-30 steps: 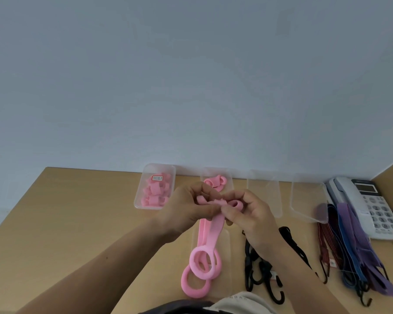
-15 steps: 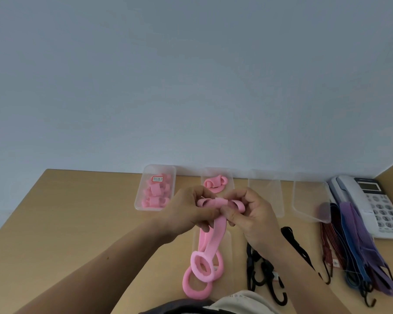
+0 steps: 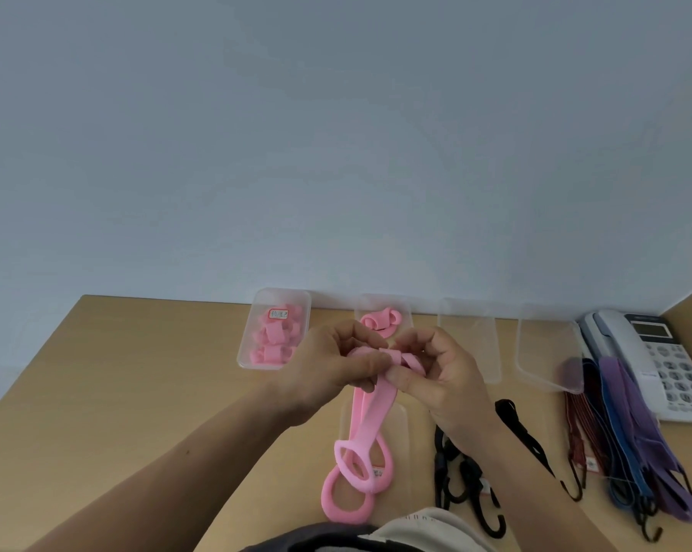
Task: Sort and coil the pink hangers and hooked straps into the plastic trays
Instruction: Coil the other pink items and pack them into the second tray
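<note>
– Your left hand [image 3: 328, 368] and right hand [image 3: 444, 376] meet above the bench [image 3: 137, 392], and both grip the far end of one pink hanger [image 3: 378, 412].
– Yes. Your fingers [image 3: 370, 362] are curled narrow and pinch its folded tip between them, with your thumbs pressed on the band.
– Its long axis runs from your fingers back toward your body, and the ring end points at you.
– Below your fingers that ring overlaps the other pink hangers [image 3: 328, 505]. I cannot tell whether they touch.
– Just beyond your fingers stands the middle tray [image 3: 407, 310], holding one pink coil [image 3: 380, 322].
– Left of your left fingers is the fuller tray [image 3: 244, 352], which holds several coils.
– Right of your right fingers stand two clear trays [image 3: 470, 344].
– The black hooked straps [image 3: 464, 484] lie under your right wrist, their hooks toward you.
</note>
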The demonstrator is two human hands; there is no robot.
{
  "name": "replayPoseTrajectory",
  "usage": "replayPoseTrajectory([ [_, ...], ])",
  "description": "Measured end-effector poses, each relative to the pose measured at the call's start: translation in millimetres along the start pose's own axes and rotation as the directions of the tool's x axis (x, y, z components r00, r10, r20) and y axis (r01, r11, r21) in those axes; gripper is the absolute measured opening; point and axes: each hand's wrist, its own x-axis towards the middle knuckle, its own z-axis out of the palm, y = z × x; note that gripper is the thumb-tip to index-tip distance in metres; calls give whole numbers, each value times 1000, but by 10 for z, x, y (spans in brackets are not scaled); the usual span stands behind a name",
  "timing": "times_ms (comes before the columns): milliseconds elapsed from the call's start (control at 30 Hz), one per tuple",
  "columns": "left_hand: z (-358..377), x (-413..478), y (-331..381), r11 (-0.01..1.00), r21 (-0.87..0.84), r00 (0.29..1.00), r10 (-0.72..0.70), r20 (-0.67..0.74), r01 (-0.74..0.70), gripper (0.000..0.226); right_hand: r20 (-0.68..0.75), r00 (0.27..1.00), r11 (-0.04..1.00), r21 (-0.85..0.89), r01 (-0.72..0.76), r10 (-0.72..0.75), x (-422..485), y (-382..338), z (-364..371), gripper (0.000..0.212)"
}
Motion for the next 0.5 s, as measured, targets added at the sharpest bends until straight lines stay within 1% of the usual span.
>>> replayPoseTrajectory([
  [67, -4, -7, -12, 1000, 6, 1000, 17, -14, -17, 16, 17, 1000, 999, 32, -10, 9, -3, -16, -2, 26],
  [133, -10, -14, -23, 999, 20, 999, 37, -4, -37, 16, 14, 1000, 999, 35, -18, 17, -14, -34, 8, 31],
  [233, -10, -25, -13, 997, 29, 998, 66, 0, -66, 18, -31, 997, 997, 13, -73, 73, -20, -32, 24, 37],
  [300, 0, -38, 1, 996, 53, 997, 76, -10, -75, 24, -23, 995, 996, -10, -94, 93, -29, -19, 20, 38],
  [433, 21, -43, 0, 993, 105, 998, 48, -32, -44, 41, -36, 998, 998, -43, -52, 51, -58, -34, -1, 29],
  [467, 17, -41, 1, 994, 108, 999, 35, -22, -32, 40, -41, 998, 998, -39, -40, 38, -57, -37, -7, 23],
  [500, 15, -42, 5, 993, 115, 1000, 29, 3, -29, 34, -45, 999, 999, -27, -28, 27, -57, -37, -16, 17],
])
